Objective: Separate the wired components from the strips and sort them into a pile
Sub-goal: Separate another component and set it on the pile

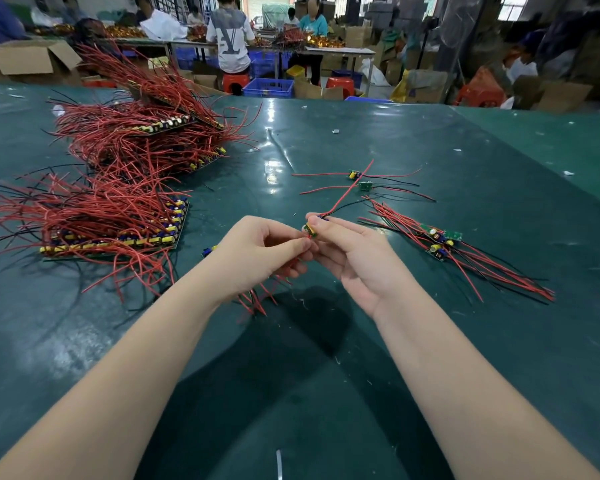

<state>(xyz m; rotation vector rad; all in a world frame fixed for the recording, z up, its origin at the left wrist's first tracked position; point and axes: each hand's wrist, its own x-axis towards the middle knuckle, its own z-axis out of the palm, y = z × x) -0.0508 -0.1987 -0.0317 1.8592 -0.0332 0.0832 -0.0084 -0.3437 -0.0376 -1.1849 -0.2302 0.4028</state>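
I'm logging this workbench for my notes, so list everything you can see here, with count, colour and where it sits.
Table: one, dark green, fills the foreground.
Stacks of strips: two heaps, red and black wires with yellow and blue parts, left side, near and far.
Sorted pile: one, small green boards with red and black wires, right of the hands.
Loose components: two, green boards, red and black leads, centre beyond the hands.
Held component: one, between both hands.
Blue crates: several, on the floor behind the table.
Workers: several, at the far benches.
Left hand: pinches the strip end.
Right hand: pinches the held component.
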